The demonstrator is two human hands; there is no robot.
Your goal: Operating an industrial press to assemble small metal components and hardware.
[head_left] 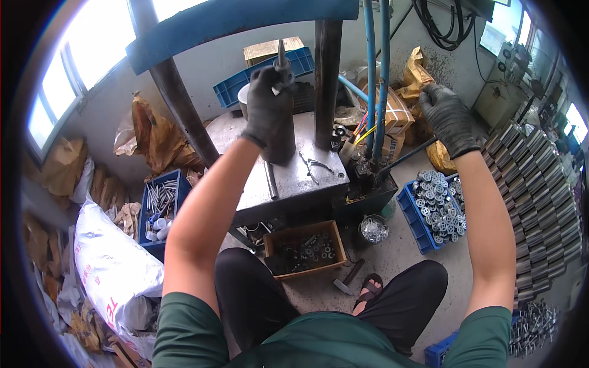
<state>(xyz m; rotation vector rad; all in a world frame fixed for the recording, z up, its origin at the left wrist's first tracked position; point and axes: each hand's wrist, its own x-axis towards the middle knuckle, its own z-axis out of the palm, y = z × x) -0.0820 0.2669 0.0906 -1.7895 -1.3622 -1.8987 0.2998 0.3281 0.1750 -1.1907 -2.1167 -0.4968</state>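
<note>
My left hand [270,101], in a dark work glove, is closed above the press table [245,178]. A pointed, tapered metal piece [281,54] sticks up from its grip; the lower part is hidden by the fingers. Just behind and below that hand stands a dark metal cylinder [283,144]. My right hand [449,119], gloved too, is raised at the right with its fingers curled together; whether anything is in them is hidden. The end of a dark lever [410,154] comes close to its wrist. Pliers [314,167] and a metal tube [270,180] lie on the table.
A blue press frame [245,27] on dark posts surrounds the table. A wooden box [307,267] of small parts and a hammer [348,277] are on the floor. Blue crates hold rods [162,196] and round metal parts [438,205]. Stacked metal tubes [531,202] stand at the right.
</note>
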